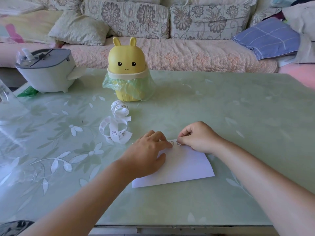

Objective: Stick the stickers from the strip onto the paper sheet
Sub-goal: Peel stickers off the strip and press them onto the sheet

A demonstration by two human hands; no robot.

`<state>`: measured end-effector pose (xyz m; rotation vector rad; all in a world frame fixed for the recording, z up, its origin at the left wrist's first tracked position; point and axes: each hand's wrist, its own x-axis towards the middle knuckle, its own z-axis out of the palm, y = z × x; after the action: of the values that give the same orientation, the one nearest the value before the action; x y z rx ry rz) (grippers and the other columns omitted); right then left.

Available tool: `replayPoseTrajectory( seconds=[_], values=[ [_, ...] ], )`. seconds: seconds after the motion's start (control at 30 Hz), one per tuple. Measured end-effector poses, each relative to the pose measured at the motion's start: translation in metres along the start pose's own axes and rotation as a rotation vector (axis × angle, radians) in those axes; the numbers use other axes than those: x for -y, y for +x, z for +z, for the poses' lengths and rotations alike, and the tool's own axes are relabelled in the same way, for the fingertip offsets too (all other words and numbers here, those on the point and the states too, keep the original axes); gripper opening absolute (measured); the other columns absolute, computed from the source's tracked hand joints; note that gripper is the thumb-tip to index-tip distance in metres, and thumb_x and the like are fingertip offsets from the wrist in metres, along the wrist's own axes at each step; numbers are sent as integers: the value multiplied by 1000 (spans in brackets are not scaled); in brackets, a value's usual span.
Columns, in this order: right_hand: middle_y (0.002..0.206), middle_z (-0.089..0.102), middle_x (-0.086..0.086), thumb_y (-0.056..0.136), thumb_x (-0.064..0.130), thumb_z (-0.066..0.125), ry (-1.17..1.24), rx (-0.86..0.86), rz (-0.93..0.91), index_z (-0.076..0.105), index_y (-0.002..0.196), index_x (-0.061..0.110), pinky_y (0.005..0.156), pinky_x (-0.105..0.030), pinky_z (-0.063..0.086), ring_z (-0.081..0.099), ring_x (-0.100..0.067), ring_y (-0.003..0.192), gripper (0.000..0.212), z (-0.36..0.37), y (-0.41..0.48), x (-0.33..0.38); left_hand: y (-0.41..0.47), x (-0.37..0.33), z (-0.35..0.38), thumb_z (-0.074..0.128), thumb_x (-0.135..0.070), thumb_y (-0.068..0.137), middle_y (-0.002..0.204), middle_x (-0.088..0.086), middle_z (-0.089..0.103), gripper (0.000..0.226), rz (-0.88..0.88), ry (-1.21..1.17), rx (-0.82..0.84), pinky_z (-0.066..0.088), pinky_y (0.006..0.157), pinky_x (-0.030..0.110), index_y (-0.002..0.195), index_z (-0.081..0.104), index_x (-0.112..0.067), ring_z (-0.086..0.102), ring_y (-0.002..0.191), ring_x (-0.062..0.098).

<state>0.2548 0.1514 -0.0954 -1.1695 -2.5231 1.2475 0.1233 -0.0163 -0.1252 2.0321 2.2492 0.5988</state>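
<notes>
Both hands were at the far edge of the paper sheet (pixel 185 166), which lay on the table (pixel 221 108) directly in front of the person.

The left hand (pixel 144 154) lay flat on the sheet's left part, fingers extended and close together, fingertips pressing near the top edge. The right hand (pixel 199 137) had its fingers curled, thumb and forefinger tips meeting on a sticker (pixel 178 143) at the sheet's top edge. A second sticker (pixel 172 143) sat just beside it, between the two hands. The curled strip (pixel 113 132) lay on the table left of the sheet, apart from both hands, with a yellow rabbit-eared bin (pixel 127 65) beyond it.
</notes>
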Motion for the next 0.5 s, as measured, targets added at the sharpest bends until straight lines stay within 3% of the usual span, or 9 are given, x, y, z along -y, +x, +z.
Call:
replayPoseTrajectory(
  seconds=[0.13, 0.33, 0.5],
  values=[
    [51, 63, 14, 82, 19, 73, -28, -6, 5, 75, 71, 20, 50, -17, 39, 47, 4, 36, 11, 0, -1, 2, 1, 0, 0, 50, -30, 86, 114, -7, 54, 39, -1, 0, 1, 51, 78, 35, 122, 64, -33, 48, 102, 16],
    [68, 72, 10, 81, 21, 71, -99, -44, 0, 75, 71, 23, 53, -17, 43, 63, -4, 62, 11, 3, -3, 4, 1, 0, 2, 49, -29, 85, 111, -5, 55, 39, -4, 7, -1, 50, 79, 34, 121, 65, -30, 48, 100, 18],
    [67, 70, 11, 80, 19, 68, -132, -60, 18, 75, 70, 22, 51, -16, 43, 64, -6, 64, 13, 5, -4, 7, 2, -5, 2, 43, -28, 83, 111, -4, 53, 47, -29, 46, 7, 45, 83, 32, 126, 61, -30, 47, 98, 20]
  ],
)
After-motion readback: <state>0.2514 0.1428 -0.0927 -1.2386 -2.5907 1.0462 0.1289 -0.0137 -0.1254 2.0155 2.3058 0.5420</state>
